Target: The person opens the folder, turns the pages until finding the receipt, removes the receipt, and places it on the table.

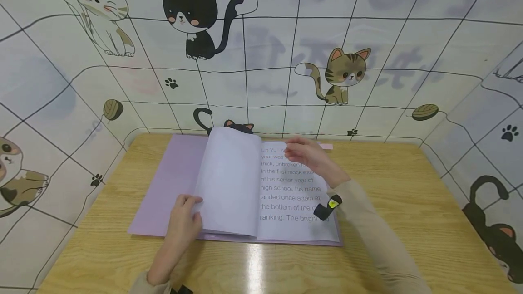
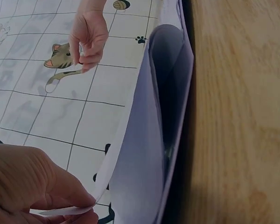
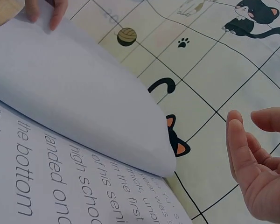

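Observation:
A book with a lilac cover (image 1: 163,185) lies spread on the table. Its blank left-hand page (image 1: 230,180) is lifted and curves up from the fold. The left hand (image 1: 184,219) pinches that page's outer edge between thumb and fingers, seen close in the left wrist view (image 2: 42,191). Large printed text covers the right-hand page (image 1: 286,198). Over the upper part of this page hovers the right hand (image 1: 308,155), holding nothing, its fingers loosely bent and thumb apart from them in the right wrist view.
The wooden table (image 1: 408,203) extends around the book on both sides. Behind it rises a white gridded wall covering (image 1: 269,90) with cartoon cats. A small pink tab (image 1: 326,146) sticks out at the book's upper right. A dark strap (image 1: 323,212) hangs at the right wrist.

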{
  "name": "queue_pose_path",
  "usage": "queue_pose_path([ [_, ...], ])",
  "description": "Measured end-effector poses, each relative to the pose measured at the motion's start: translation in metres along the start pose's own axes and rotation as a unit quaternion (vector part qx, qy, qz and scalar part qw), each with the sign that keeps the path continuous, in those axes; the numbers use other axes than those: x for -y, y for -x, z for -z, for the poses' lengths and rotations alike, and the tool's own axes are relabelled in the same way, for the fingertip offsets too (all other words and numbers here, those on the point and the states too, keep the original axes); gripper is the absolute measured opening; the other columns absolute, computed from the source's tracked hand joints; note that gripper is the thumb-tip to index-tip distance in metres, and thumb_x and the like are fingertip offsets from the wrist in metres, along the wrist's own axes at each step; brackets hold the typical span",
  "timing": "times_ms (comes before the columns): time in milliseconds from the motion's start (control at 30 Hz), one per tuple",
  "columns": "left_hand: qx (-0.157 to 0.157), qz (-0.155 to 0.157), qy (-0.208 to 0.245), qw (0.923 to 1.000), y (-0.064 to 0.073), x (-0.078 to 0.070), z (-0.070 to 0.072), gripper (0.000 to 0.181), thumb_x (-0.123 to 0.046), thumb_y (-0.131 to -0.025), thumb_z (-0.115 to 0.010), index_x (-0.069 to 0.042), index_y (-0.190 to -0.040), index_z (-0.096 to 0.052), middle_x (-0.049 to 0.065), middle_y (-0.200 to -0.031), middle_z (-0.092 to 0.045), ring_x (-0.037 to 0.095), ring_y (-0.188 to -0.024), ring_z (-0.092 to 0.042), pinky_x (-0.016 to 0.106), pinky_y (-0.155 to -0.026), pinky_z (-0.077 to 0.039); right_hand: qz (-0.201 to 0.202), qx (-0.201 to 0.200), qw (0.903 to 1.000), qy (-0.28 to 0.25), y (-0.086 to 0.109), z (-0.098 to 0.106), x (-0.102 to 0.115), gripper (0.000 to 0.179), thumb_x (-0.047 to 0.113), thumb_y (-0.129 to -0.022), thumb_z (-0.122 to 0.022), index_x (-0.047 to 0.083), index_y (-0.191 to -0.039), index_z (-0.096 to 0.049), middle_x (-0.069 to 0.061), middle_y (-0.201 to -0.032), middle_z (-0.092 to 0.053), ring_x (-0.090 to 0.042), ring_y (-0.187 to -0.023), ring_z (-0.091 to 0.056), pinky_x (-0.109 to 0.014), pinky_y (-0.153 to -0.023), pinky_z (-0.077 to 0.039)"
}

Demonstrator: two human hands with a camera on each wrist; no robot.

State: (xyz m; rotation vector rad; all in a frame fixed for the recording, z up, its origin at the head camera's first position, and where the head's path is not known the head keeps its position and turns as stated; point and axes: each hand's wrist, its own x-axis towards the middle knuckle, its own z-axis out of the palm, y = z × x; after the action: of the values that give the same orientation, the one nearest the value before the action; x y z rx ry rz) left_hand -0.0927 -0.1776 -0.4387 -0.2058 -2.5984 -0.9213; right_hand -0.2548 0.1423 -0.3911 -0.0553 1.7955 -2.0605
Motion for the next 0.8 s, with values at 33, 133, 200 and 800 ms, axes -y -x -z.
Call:
queue_pose_path([
  [33,0.008,0.009,-0.001,0.9999,0.0,0.001,0.0,0.032,0.021,-0.064,-0.056,0.013,-0.094,-0.062,0.025,-0.093,-0.052,0.035,-0.079,-0.056,0.038,-0.06,-0.049,0.0,-0.001,1.0,0.001,0.0,0.002,-0.001,0.026,0.002,-0.092,-0.054,-0.004,-0.116,-0.05,-0.004,-0.087,-0.063,-0.013,-0.077,-0.064,-0.021,-0.073,-0.053],
  [133,0.024,0.027,-0.005,0.9993,0.001,0.005,-0.002,0.031,0.021,-0.065,-0.055,0.014,-0.095,-0.062,0.026,-0.094,-0.053,0.036,-0.081,-0.057,0.04,-0.063,-0.05,-0.003,-0.006,1.0,0.0,0.001,0.007,-0.003,0.03,0.001,-0.092,-0.052,-0.006,-0.12,-0.048,-0.005,-0.087,-0.063,-0.013,-0.078,-0.065,-0.021,-0.074,-0.053],
  [200,0.028,0.031,-0.007,0.9991,0.001,0.007,-0.004,0.031,0.021,-0.065,-0.055,0.014,-0.095,-0.062,0.026,-0.094,-0.053,0.036,-0.081,-0.057,0.04,-0.063,-0.05,-0.007,-0.013,0.9999,0.001,0.002,0.011,-0.005,0.034,0.001,-0.093,-0.051,-0.008,-0.124,-0.044,-0.005,-0.089,-0.062,-0.012,-0.079,-0.065,-0.021,-0.075,-0.053],
  [800,0.085,0.076,-0.017,0.9933,0.001,0.017,-0.009,0.032,0.018,-0.067,-0.055,0.014,-0.098,-0.062,0.027,-0.097,-0.053,0.038,-0.086,-0.056,0.042,-0.067,-0.05,-0.029,-0.053,0.9982,-0.002,0.002,0.055,-0.016,0.048,-0.002,-0.093,-0.049,-0.013,-0.135,-0.03,-0.005,-0.092,-0.063,-0.011,-0.082,-0.064,-0.02,-0.077,-0.052],
])
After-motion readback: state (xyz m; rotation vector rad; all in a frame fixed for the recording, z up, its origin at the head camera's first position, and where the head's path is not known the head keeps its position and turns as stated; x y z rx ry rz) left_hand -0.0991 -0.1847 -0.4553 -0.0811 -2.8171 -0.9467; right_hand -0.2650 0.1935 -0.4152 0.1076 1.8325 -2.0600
